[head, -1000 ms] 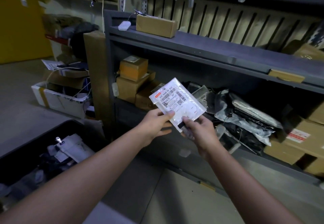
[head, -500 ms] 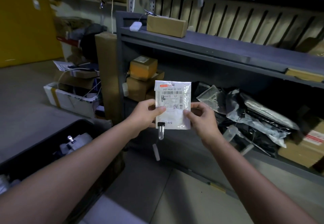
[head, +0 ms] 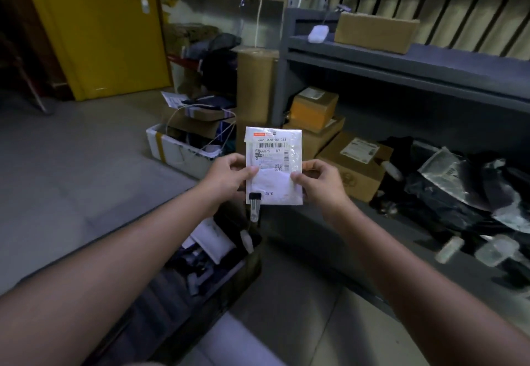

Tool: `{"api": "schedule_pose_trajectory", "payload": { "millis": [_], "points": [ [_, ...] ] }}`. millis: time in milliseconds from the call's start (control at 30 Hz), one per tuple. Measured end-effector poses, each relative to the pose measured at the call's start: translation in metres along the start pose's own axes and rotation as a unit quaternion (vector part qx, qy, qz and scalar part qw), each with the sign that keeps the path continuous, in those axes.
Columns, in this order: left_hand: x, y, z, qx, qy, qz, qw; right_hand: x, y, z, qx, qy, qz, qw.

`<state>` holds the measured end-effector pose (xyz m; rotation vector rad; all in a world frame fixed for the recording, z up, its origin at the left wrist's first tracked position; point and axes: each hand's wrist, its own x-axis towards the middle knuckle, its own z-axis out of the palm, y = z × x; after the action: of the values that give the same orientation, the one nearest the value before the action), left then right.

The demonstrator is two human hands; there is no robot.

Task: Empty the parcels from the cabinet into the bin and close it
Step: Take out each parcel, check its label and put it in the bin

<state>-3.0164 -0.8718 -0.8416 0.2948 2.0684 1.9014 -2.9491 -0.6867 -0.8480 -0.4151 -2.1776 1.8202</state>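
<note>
A dim stockroom with a grey concrete floor [head: 71, 170] and a yellow door [head: 97, 27]: in the head view, a person stands before a grey cabinet [head: 401, 58] whose lower shelf holds cardboard boxes [head: 352, 165] and dark plastic mailers [head: 459, 193]. Both arms reach forward, the left hand [head: 228, 177] and right hand [head: 321, 182] each pinching 1 side edge of a white parcel [head: 274, 165], upright with its long axis vertical. The open black bin [head: 200, 268] lies directly below, nearer the left hand.
</note>
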Motion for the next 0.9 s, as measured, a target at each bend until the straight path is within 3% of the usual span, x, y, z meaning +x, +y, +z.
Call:
{"api": "schedule_pose_trajectory", "payload": {
  "millis": [300, 633, 900],
  "points": [
    [0.046, -0.068, -0.082, -0.051, 0.109, -0.05, 0.991, 0.068, 0.039, 0.104, -0.086, -0.032, -0.02, 0.996],
    [0.103, -0.18, -0.123, -0.073, 0.155, -0.12, 0.978, 0.131, 0.141, 0.19, -0.165, -0.094, 0.021, 0.982],
    [0.136, -0.277, -0.136, -0.086, 0.187, -0.195, 0.959, 0.159, 0.227, 0.241, -0.303, -0.137, 0.021, 0.943]
  ]
}}
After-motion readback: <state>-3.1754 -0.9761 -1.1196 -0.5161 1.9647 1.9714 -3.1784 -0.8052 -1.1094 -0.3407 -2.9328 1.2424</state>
